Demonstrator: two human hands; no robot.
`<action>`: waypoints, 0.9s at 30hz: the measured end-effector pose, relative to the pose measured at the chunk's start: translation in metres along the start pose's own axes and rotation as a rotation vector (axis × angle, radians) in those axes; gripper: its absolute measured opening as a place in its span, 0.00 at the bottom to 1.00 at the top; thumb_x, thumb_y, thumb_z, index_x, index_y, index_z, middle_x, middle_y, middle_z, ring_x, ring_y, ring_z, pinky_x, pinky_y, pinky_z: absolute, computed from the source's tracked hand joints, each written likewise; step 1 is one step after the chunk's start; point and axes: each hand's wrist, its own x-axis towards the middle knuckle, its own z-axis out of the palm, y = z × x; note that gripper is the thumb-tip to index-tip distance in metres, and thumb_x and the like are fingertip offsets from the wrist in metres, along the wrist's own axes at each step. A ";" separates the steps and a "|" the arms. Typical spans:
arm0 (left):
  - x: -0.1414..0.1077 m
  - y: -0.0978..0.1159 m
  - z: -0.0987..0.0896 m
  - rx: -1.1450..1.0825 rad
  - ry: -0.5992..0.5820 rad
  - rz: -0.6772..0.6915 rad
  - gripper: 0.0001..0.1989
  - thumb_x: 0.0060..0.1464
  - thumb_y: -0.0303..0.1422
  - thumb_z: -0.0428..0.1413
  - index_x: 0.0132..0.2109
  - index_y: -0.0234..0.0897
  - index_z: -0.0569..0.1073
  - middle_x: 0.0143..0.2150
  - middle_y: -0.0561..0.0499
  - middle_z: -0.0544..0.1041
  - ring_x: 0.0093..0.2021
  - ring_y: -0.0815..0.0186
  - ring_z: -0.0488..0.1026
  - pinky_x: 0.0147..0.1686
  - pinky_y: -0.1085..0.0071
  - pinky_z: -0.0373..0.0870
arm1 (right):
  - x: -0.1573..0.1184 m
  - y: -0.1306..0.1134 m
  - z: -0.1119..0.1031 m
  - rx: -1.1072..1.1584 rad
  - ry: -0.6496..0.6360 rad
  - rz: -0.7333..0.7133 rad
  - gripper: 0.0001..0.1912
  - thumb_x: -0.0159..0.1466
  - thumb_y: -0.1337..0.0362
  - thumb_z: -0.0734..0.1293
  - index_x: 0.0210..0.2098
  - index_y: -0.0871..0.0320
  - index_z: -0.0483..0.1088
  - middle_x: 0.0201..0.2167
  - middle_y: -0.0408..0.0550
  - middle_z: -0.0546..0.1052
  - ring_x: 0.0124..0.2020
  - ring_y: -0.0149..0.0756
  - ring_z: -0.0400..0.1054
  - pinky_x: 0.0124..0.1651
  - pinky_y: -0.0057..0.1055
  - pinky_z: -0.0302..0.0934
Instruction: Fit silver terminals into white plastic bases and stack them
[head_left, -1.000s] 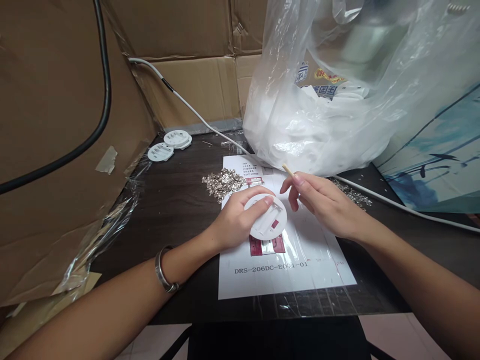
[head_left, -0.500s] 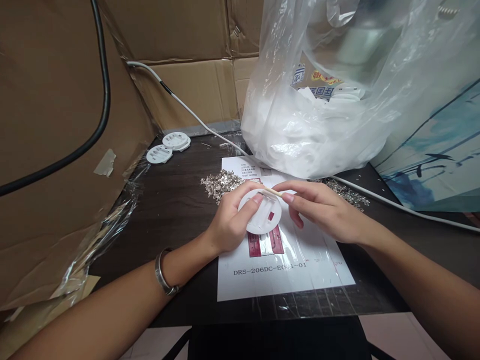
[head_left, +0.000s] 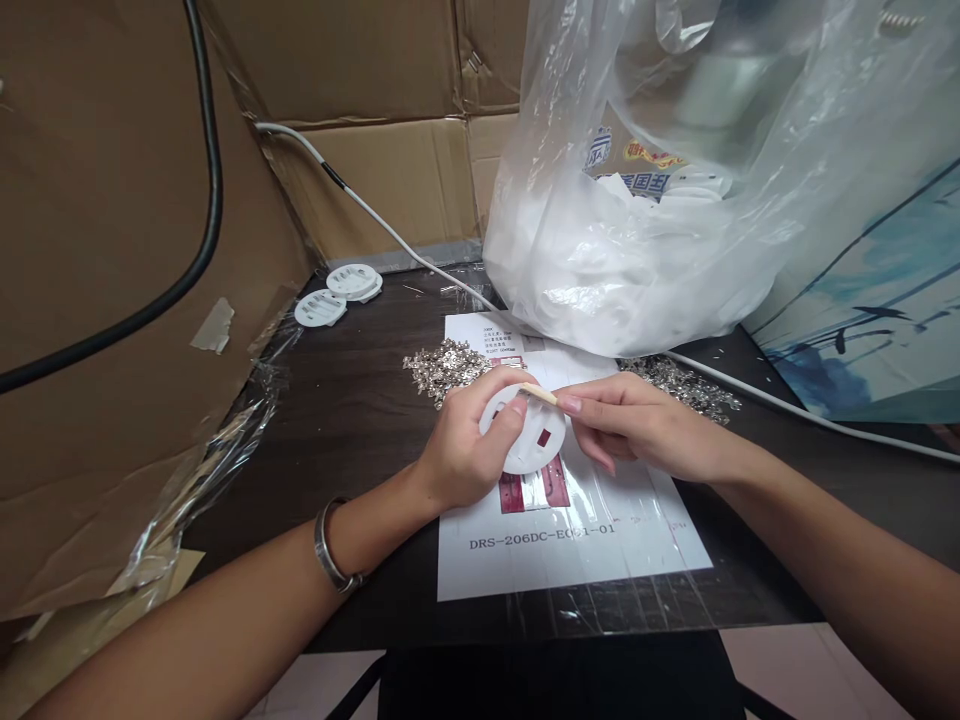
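My left hand [head_left: 469,440] grips a round white plastic disc [head_left: 531,452] with slots in it, thumb across its face and fingers behind. Between the fingertips of my right hand [head_left: 637,420] is a thin pale wooden stick [head_left: 540,393]. The stick's far end lies against the disc's upper edge, beside my left thumb. Beneath both hands lies a printed sheet [head_left: 577,560] with a dark red picture, partly covered by the disc. A pile of small metal clips [head_left: 442,370] sits left of the sheet's top, and a second metal pile [head_left: 686,385] is behind my right hand.
White slotted discs [head_left: 321,308] lie at the back left of the dark table [head_left: 337,430]. A large clear plastic bag [head_left: 630,290] of white parts stands at the back. A white cable [head_left: 390,235] runs behind it. Cardboard walls [head_left: 390,180] enclose the left and rear; a black cable [head_left: 214,180] hangs at left.
The stick has shifted slightly left and down along the disc's upper edge. My right hand's fingers have curled in more, and the disc has tilted slightly.
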 end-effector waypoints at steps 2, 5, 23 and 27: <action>0.000 -0.001 0.000 0.011 0.008 0.002 0.08 0.60 0.33 0.48 0.40 0.37 0.71 0.33 0.52 0.74 0.33 0.68 0.70 0.33 0.71 0.67 | 0.000 0.000 0.001 0.040 -0.024 0.012 0.16 0.70 0.56 0.60 0.38 0.62 0.71 0.14 0.39 0.65 0.16 0.23 0.49 0.20 0.26 0.39; 0.000 -0.001 0.001 0.029 -0.001 0.014 0.08 0.60 0.33 0.48 0.39 0.37 0.71 0.32 0.53 0.73 0.31 0.69 0.69 0.32 0.71 0.66 | 0.001 0.000 0.002 0.055 -0.054 0.022 0.16 0.70 0.57 0.60 0.35 0.62 0.71 0.14 0.39 0.65 0.16 0.23 0.49 0.20 0.26 0.38; 0.002 0.001 0.002 0.019 0.067 -0.014 0.07 0.55 0.31 0.51 0.40 0.36 0.72 0.34 0.51 0.77 0.31 0.69 0.72 0.31 0.72 0.69 | -0.002 0.001 0.003 -0.293 0.259 -0.117 0.16 0.70 0.55 0.59 0.38 0.60 0.70 0.18 0.38 0.65 0.19 0.24 0.56 0.23 0.23 0.49; 0.002 0.000 0.004 0.117 0.161 -0.115 0.08 0.53 0.31 0.52 0.41 0.35 0.72 0.32 0.52 0.77 0.30 0.68 0.72 0.30 0.71 0.69 | -0.007 -0.005 0.010 -0.565 0.457 -0.174 0.15 0.71 0.57 0.58 0.36 0.59 0.71 0.20 0.39 0.69 0.20 0.23 0.59 0.25 0.24 0.51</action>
